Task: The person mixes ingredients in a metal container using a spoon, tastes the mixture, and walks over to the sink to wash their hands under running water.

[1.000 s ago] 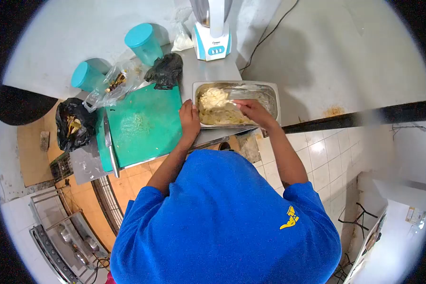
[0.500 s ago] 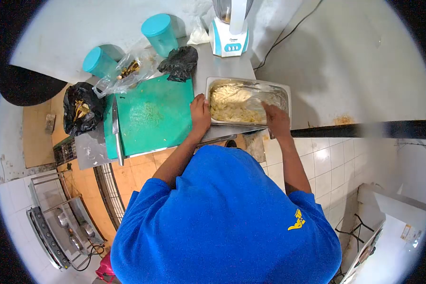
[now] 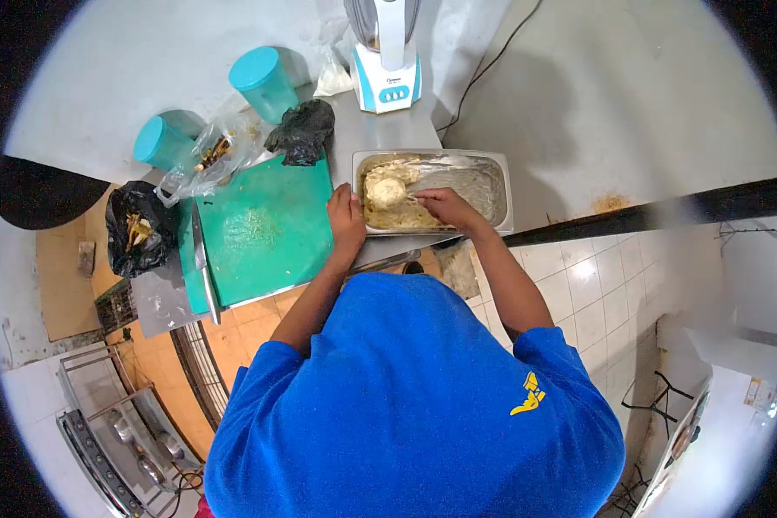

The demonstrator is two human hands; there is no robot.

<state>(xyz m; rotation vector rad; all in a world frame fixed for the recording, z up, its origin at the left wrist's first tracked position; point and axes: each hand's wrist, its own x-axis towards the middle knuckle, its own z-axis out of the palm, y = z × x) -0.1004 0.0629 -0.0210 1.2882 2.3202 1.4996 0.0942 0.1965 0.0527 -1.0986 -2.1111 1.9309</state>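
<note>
A rectangular metal pan [image 3: 502,186] holds a pale, thick batter-like mixture [image 3: 380,216], gathered mostly at its left end. Inside the pan, my right hand [image 3: 447,209] is closed round the thin handle of a spoon [image 3: 413,198]. The spoon's head is hidden under a rounded mound of mixture. My left hand [image 3: 347,226] grips the pan's left end beside the cutting board, fingers pointing away from me. Left of it lies the green cutting board [image 3: 276,250], with small bits scattered on it.
A knife [image 3: 202,259] lies along the board's left edge. Black plastic bags [image 3: 302,131], a clear bag of scraps [image 3: 211,155] and turquoise-lidded containers [image 3: 263,82] stand around the board. The blender [image 3: 387,78] is behind the pan, near a small white bag [image 3: 332,76].
My right hand has moved left and the spoon has pushed the mixture into a mound, baring the pan's right part. My left hand stays at the pan's left end. The view has shifted slightly.
</note>
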